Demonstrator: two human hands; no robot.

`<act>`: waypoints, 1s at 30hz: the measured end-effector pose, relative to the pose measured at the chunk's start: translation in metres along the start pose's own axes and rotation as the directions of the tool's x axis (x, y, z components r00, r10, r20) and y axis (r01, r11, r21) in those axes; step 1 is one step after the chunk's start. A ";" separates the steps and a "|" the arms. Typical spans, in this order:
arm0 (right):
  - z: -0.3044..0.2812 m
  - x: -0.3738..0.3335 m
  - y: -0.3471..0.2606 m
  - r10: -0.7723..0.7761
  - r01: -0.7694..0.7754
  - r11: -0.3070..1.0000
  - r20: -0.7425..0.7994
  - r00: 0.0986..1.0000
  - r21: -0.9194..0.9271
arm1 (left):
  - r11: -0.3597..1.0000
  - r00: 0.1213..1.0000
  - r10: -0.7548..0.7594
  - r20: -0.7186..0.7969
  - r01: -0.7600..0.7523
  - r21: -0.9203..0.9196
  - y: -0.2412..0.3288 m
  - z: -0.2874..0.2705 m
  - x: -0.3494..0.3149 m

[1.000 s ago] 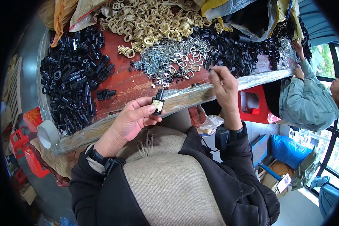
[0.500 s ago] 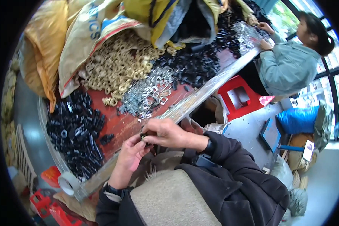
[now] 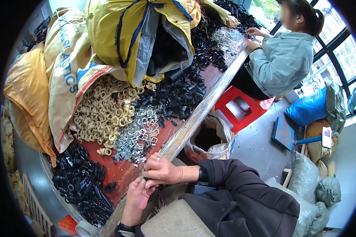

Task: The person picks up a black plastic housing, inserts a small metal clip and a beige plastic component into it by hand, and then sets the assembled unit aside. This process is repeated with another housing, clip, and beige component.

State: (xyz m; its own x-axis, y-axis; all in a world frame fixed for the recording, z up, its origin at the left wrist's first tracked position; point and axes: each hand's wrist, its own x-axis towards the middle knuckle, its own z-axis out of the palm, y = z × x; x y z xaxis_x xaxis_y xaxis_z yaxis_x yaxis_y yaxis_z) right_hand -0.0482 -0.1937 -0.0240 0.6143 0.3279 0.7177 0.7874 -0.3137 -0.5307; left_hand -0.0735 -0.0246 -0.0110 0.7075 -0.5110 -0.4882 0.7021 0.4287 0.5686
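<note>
My left hand [image 3: 137, 196] and my right hand [image 3: 161, 170] meet fingertip to fingertip just over the table's near edge. Both are closed in a pinch on one small dark part, mostly covered by the fingers; its exact kind cannot be made out. A ring sits on a finger of my right hand. Beyond my hands lies a heap of silvery metal clips [image 3: 140, 132]. To its left spread many beige plastic rings [image 3: 103, 112]. Black cylindrical fittings [image 3: 81, 177] are piled nearest my left hand, and short black pieces [image 3: 182, 93] lie behind the clips.
Tipped sacks, one yellow [image 3: 106, 35] and one cream [image 3: 63, 87], stand along the table's far side. An open sack [image 3: 221, 148] is on the floor beside the wrapped table edge [image 3: 194, 112]. A person [image 3: 284, 59] works at the far right near a red stool [image 3: 247, 120].
The view has tilted upward and shifted, so the table sits lower in the picture. My hands stay pinched together, with the dark part now more covered. The other person's hands remain at their clips.
</note>
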 end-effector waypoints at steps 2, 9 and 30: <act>-0.003 0.002 0.003 -0.007 0.007 1.000 0.006 1.000 -0.004 | 0.999 1.000 -0.009 -0.019 0.009 0.032 0.003 0.004 0.001; -0.048 0.029 0.068 0.035 -0.053 0.947 -0.063 0.997 -0.316 | 0.997 0.999 0.045 -0.017 -0.043 0.068 0.011 0.004 0.010; -0.143 0.074 0.195 0.679 -0.331 0.274 -0.062 0.731 -0.903 | 0.997 0.997 0.078 -0.021 -0.078 -0.023 0.009 -0.010 -0.004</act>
State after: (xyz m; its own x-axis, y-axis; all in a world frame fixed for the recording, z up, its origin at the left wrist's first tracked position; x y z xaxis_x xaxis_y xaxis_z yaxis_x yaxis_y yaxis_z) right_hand 0.1439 -0.3584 -0.0099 0.9810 -0.0283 0.1921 -0.0335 -0.9991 0.0242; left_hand -0.0694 -0.0112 -0.0103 0.7613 -0.4606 -0.4563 0.6464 0.4839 0.5899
